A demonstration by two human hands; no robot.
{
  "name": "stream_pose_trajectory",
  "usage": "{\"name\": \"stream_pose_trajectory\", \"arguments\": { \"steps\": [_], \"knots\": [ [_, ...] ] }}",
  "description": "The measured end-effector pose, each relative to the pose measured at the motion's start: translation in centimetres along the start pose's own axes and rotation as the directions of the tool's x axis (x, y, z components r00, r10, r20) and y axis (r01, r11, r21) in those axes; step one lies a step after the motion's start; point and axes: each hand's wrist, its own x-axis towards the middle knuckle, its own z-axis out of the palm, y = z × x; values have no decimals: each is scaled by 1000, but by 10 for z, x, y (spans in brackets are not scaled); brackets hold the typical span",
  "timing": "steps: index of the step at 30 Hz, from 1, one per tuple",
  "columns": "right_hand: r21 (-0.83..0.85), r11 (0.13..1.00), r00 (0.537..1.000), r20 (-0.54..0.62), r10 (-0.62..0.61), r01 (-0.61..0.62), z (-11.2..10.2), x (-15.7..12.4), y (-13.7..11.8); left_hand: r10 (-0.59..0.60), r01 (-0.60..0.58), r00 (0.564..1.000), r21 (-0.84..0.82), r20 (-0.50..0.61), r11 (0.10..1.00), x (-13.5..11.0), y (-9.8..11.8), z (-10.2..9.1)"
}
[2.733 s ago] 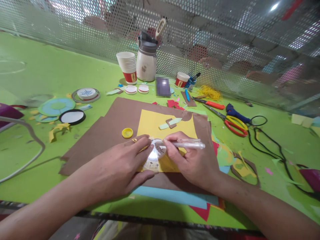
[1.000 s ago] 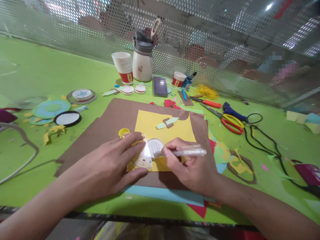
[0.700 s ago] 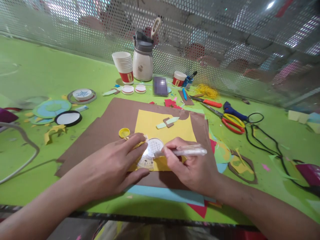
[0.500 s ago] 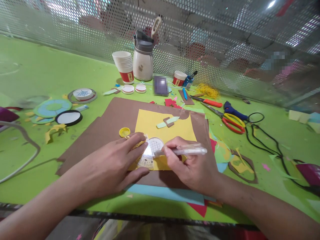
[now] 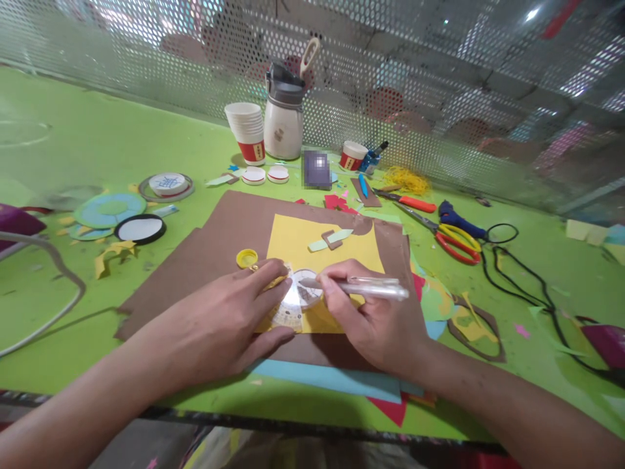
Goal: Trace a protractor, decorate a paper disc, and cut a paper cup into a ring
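Note:
My left hand (image 5: 222,326) lies flat with its fingers spread and presses a clear protractor-like ruler (image 5: 289,309) onto a white paper disc (image 5: 309,294) marked with a grid. Both rest on a yellow sheet (image 5: 312,247) that lies on brown card (image 5: 229,234). My right hand (image 5: 375,326) is closed round a clear pen (image 5: 366,287), whose tip touches the disc beside the ruler's edge. A small yellow bottle cap (image 5: 247,258) sits just beyond my left fingertips.
Red-and-yellow scissors (image 5: 452,238), an orange knife (image 5: 415,203), a blue glue gun (image 5: 459,218) with black cable lie at right. Stacked paper cups (image 5: 247,130), a flask (image 5: 284,117) and a small cup (image 5: 352,155) stand by the perforated screen. Paper rings and scraps (image 5: 110,210) lie left.
The ruler has been shifted and turned on the white disc under my left fingers. The pen tip has moved up to the ruler's edge on the disc.

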Motion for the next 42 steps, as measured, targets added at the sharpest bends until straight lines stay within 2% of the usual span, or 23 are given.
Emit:
{"name": "stream_pose_trajectory", "arguments": {
  "steps": [5,13,24,42],
  "knots": [
    [-38,999,999,30,-17,18,3,5,0,9,-9,1000,9,-9,1000,0,0,-1],
    [-24,999,996,76,42,-40,5,2,1,-19,19,1000,-34,-1,999,-1,1,-1],
    [29,997,993,97,71,-74,7,2,3,2,-2,1000,-15,-2,1000,1,1,-1],
    [-21,998,993,100,62,-60,3,0,1,4,-4,1000,-10,5,1000,3,0,-1]
  ]
}}
